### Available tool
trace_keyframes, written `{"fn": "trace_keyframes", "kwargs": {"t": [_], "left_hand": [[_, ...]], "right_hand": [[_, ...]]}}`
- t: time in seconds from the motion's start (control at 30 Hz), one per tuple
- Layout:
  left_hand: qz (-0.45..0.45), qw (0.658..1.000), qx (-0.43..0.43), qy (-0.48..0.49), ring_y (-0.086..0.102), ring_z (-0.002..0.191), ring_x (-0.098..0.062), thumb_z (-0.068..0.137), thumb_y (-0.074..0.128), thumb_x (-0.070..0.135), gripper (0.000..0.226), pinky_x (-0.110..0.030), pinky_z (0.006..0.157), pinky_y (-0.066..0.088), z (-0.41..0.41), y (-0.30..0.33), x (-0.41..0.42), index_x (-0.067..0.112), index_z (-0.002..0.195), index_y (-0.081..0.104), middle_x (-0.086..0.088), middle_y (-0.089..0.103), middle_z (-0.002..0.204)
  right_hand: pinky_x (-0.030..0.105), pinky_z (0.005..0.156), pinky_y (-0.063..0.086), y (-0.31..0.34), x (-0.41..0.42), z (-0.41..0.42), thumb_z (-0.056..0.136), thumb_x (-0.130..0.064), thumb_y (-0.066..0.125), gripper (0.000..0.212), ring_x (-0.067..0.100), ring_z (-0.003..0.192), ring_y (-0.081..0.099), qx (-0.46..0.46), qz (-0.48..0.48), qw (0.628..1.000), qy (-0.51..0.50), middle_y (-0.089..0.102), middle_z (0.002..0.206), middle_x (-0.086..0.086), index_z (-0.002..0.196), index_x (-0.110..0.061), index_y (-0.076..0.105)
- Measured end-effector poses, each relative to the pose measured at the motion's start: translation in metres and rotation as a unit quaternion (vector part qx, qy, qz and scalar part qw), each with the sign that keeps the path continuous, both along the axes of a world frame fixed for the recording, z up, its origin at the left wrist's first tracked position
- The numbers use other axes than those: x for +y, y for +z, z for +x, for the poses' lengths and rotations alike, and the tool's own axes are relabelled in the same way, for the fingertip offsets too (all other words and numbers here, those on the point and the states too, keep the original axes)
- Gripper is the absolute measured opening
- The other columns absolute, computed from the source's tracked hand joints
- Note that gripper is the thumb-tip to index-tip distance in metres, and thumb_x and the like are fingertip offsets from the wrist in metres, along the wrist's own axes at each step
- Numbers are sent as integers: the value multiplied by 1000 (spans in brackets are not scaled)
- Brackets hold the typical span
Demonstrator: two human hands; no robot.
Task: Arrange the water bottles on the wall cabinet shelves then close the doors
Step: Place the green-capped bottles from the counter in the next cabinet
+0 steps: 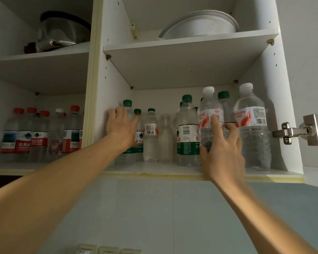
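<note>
Both hands are up in the right compartment of the wall cabinet [290, 99], working the bottles on its bottom shelf [154, 171]. To do this step well, I judge each bottle should be nudged upright and slid back from the front edge in small pushes, since the row is packed tight and one tilt could topple its neighbours.

The left hand [120, 125] wraps a green-capped bottle [127, 110] at the row's 9 o'clock end; its fingers [112, 113] curl around the neck and shoulder, thumb pressing the near side, so they are clamped on it.

The right hand [222, 153] closes on the white-capped bottle [208, 114] with the red label; the index finger lies on the label, the other fingers reaching behind toward 3 o'clock. A second white-capped bottle [251, 125] stands just beside it at 3 o'clock, untouched.
</note>
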State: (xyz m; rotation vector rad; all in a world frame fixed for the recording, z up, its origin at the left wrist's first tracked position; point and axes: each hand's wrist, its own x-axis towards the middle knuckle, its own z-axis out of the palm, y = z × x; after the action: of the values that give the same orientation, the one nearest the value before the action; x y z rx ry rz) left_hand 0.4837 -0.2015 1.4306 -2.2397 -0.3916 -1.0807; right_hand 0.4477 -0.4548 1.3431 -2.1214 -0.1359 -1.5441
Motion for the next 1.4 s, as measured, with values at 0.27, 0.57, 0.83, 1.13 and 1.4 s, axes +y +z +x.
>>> {"fn": "trace_keyframes", "kwargs": {"t": [0.27,0.57,0.83,1.13,1.4], "left_hand": [[-218,881,-32,-419,42,133,-28,89,65,56,76,-47,109,41,-3,-3,-55,19,149,37,-10,42,148],[-556,571,121,-591,58,123,-26,84,79,25,83,-54,103,50,17,-1,-105,21,151,31,-9,55,141],[-524,596,118,-597,62,118,-31,86,78,21,98,-55,81,61,7,3,-94,43,157,13,-12,48,148],[-414,746,75,-516,60,102,-20,87,78,23,114,-37,79,59,0,12,-31,39,158,-10,-13,38,157],[-271,866,51,-418,36,138,-34,83,76,47,102,-55,114,31,11,14,-8,44,158,6,-15,43,151]], "right_hand": [[53,79,55,-3,3,0,88,-21,68,85,39,123,46,0,24,1000,-18,34,145,14,156,-28,18],[47,78,52,-1,4,2,89,-34,66,79,37,120,50,18,54,998,-33,46,139,16,154,-17,24],[47,89,50,2,0,-1,93,-38,63,79,35,121,55,27,28,998,46,48,142,14,156,-18,20],[46,95,52,24,4,0,87,-45,73,87,25,114,65,146,-9,972,185,64,133,0,155,-28,21],[45,104,51,51,36,13,86,-23,79,77,23,122,60,246,-45,926,282,61,136,-5,149,-30,35]]}}
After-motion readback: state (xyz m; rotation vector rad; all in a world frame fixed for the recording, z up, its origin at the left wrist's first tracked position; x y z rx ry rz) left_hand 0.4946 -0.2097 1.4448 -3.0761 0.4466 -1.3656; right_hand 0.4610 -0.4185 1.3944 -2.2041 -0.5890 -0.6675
